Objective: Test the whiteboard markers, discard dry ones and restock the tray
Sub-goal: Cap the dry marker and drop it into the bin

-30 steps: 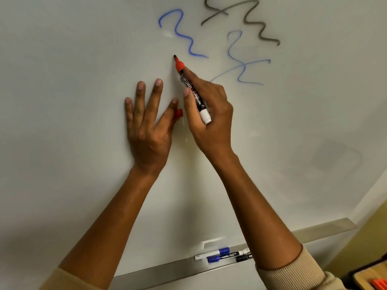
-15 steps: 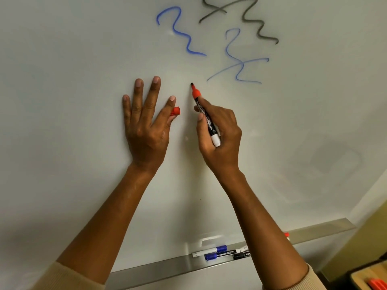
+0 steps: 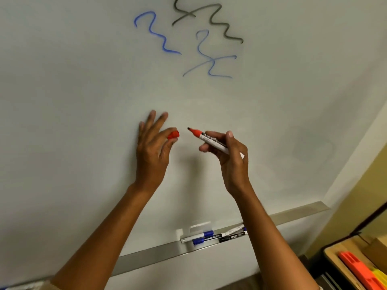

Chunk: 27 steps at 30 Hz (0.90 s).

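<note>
The right hand grips an uncapped red whiteboard marker in curled fingers, its tip pointing left, off the whiteboard. Just beside that tip, the left hand pinches the red cap between thumb and forefinger, other fingers spread. Below, on the tray, blue and black markers lie together. Blue and grey scribbles mark the board above.
</note>
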Available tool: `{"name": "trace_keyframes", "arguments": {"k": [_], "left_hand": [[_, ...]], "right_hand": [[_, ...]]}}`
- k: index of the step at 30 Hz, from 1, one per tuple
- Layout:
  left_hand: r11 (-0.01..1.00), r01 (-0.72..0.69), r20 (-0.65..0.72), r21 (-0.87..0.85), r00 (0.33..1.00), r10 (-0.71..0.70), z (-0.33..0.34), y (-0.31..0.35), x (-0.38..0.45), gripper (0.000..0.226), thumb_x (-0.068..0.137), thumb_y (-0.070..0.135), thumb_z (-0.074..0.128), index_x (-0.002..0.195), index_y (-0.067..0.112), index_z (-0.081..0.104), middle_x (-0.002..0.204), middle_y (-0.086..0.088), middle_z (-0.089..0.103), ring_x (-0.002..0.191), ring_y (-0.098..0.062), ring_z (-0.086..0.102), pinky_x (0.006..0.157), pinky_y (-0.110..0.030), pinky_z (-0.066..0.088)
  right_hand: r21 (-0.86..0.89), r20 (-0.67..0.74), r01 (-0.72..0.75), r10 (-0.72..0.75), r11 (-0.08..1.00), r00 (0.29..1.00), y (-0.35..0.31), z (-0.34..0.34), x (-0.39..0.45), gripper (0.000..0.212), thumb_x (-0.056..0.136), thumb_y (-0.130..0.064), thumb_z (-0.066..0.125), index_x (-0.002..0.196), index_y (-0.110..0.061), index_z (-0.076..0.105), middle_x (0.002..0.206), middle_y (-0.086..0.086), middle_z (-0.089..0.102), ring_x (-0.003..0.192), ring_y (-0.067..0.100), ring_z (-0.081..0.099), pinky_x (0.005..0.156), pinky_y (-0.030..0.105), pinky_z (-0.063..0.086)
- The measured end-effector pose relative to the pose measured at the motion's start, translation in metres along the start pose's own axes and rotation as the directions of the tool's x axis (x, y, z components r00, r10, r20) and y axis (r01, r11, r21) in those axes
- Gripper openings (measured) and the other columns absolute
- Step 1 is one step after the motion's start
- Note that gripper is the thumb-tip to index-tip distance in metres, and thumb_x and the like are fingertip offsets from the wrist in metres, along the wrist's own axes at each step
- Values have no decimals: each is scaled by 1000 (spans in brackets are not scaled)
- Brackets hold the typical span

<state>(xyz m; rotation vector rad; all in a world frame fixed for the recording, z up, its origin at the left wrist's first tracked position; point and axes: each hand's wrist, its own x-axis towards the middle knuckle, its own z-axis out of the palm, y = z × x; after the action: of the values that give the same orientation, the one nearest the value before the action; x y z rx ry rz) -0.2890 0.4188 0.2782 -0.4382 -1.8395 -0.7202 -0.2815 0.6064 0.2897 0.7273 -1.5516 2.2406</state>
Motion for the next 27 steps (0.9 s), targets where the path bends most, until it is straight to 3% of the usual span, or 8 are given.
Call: {"name": "trace_keyframes", "arguments": {"k": [4, 9, 12, 14, 18, 22, 24, 27], "left_hand": [[959, 172, 140, -226, 980, -143, 15, 19, -38, 26, 94, 11, 61, 119, 8, 66, 144, -7, 51, 145, -22, 30, 114, -49, 36], [928, 238, 329, -287, 934, -138, 28, 32, -65, 25, 93, 17, 59, 116, 13, 68, 138, 2, 56, 140, -14, 38, 113, -28, 36], [911, 284, 491, -298, 864, -108, 34, 36, -75, 25, 92, 21, 62, 116, 21, 67, 121, 9, 65, 120, -5, 56, 103, -31, 48], [880, 381, 630, -284, 766, -128, 37, 43, -80, 18, 92, 20, 64, 109, 26, 67, 103, 13, 69, 102, -5, 63, 92, -28, 52], [813, 504, 778, -290, 619, -106, 48, 66, -93, 7, 94, 22, 63, 100, 21, 65, 80, 1, 66, 77, -16, 65, 77, -32, 56], [723, 618, 817, -310, 562, -130, 67, 90, -113, 8, 92, 29, 66, 97, 23, 66, 74, -5, 65, 66, -27, 60, 66, -46, 54], [652, 688, 824, -319, 542, -168, 77, 101, -124, 11, 91, 27, 67, 95, 17, 66, 70, -2, 66, 58, -22, 58, 63, -45, 54], [624, 718, 838, -308, 515, -179, 90, 111, -139, 17, 95, 25, 62, 91, 8, 62, 70, -5, 67, 55, -17, 57, 61, -37, 52]], "right_hand": [[25, -38, -109, 110, 994, 993, 13, -24, -29, 50, 103, -33, 34, 95, -11, 79, 77, 20, 73, 85, 36, 71, 91, 43, 52], [-66, -61, -217, 214, 974, 975, 22, -51, -56, 51, 102, -37, 35, 93, -12, 79, 75, 20, 72, 84, 33, 70, 96, 46, 51], [-62, -66, -318, 314, 946, 947, 22, -70, -64, 52, 102, -37, 37, 90, -9, 79, 69, 19, 69, 75, 30, 68, 81, 36, 54], [-29, -98, -399, 394, 917, 914, 24, -84, -71, 55, 106, -34, 35, 88, -3, 77, 63, 18, 65, 71, 30, 66, 76, 35, 53], [98, -155, -533, 542, 841, 826, 33, -106, -87, 55, 104, -34, 37, 80, 4, 69, 56, 14, 58, 59, 24, 59, 82, 44, 48], [214, -201, -582, 618, 785, 760, 47, -119, -106, 53, 102, -34, 36, 69, -3, 64, 50, 9, 47, 58, 22, 47, 72, 35, 51], [258, -249, -576, 629, 776, 736, 52, -126, -115, 51, 101, -31, 36, 63, -7, 59, 48, 8, 41, 57, 22, 44, 65, 31, 51], [316, -292, -563, 643, 764, 708, 62, -144, -129, 42, 98, -29, 39, 66, -6, 52, 50, 8, 36, 60, 29, 42, 72, 40, 49]]}}
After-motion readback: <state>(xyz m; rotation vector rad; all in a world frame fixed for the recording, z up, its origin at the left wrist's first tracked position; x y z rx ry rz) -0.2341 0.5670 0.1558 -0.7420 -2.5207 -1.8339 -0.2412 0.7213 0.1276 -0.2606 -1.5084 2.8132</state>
